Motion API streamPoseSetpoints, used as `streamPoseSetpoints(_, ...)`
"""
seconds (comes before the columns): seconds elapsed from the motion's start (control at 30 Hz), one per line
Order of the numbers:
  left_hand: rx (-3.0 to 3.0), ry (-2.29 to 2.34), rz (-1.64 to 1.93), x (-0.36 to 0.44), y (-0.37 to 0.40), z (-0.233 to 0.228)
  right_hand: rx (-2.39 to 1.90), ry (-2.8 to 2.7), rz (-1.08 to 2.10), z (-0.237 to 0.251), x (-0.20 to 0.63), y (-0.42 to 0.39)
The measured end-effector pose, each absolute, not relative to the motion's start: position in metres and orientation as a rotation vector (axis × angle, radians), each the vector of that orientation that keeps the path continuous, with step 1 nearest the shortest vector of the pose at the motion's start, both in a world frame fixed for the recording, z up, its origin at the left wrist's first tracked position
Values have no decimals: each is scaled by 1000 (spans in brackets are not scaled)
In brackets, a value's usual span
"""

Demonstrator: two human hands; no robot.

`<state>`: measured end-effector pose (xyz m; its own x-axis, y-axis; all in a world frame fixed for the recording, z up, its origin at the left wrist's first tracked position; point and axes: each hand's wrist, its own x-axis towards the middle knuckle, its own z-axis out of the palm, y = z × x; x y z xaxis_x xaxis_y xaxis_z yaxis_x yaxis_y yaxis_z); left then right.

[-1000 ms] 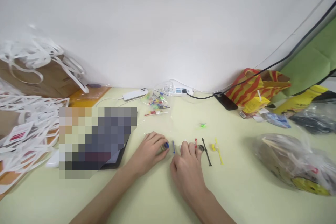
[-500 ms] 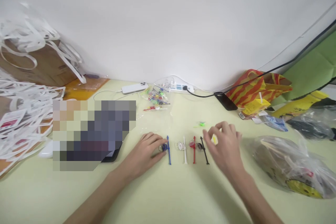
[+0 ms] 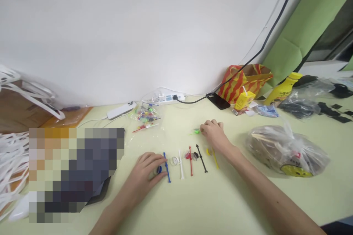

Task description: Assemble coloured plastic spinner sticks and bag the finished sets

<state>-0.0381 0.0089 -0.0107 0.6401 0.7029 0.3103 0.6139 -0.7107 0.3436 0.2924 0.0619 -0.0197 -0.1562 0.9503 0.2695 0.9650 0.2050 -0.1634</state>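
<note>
Head camera view, looking down on a pale yellow-green table [image 3: 176, 205] where a person works with two bare hands. Right hand [image 3: 213, 136] is stretched forward, away from the body, its fingertips drawn together at a small green plastic piece [image 3: 196, 131] that lies just to the left of them; whether the fingers actually pinch it or only touch it cannot be told. That green piece sits apart from the rest, farther from the person than a row of thin plastic sticks, and its stem points left, across the table. Left hand [image 3: 147, 174] rests near the body at the left end of the row, fingers curled loosely over a small blue disc [image 3: 159, 169], touching the blue stick [image 3: 166, 167]. The row runs left to right: blue, then a white stick [image 3: 180, 164], a red stick [image 3: 190, 161], a black stick [image 3: 202, 158] and a yellow stick [image 3: 214, 157], each with its long axis pointing away from the person, side by side and slightly apart. The right hand is much nearer the green piece. Farther back lie a clear bag of coloured pieces [image 3: 145, 114], a white power strip [image 3: 167, 98] and a striped orange bag [image 3: 242, 80].
</note>
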Motion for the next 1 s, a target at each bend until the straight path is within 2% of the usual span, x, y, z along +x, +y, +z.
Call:
streamPoseSetpoints(0.4, 2574, 1158, 692, -38, 6, -3, -1499, -1975, -33, -4, 304, 40)
streamPoseSetpoints(0.73, 2583, 1025, 700, -33, 2, 4, -1454, -1970, 52, -1, 293, 31)
streamPoseSetpoints(1.0, 2510, 1190, 744, -33, -1, -2, -1413, -1994, 75, -1, 288, 26)
